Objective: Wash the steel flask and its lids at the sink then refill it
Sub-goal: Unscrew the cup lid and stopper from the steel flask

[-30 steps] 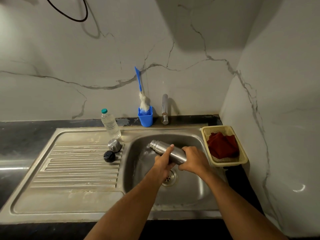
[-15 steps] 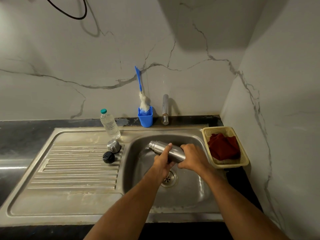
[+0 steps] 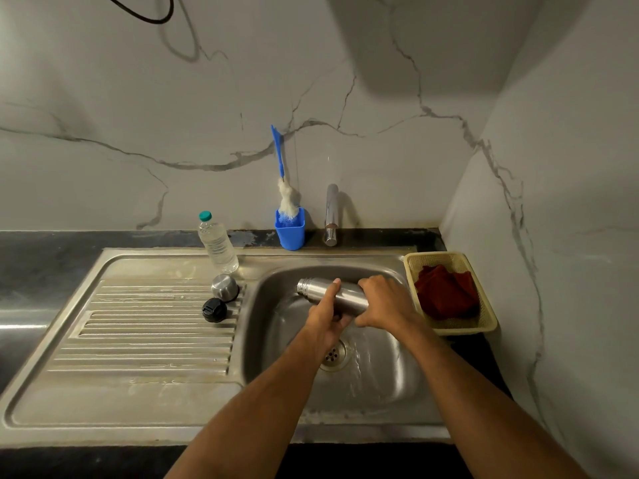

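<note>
While both hands grip it, the flask's (image 3: 323,291) base stays hidden.

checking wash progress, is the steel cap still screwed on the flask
No, the flask lies with its threaded mouth bare in both hands over the sink, while the steel cap sits on the drainboard.

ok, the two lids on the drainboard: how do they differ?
The steel lid is shiny bare metal with a plain domed top; the black lid is dark, with a moulded clasp-like detail on top. The steel lid looks larger and sits nearer the plastic bottle; the black lid sits nearer the camera. Both rest on the drainboard ridges, close together, with neither hand on them.
</note>
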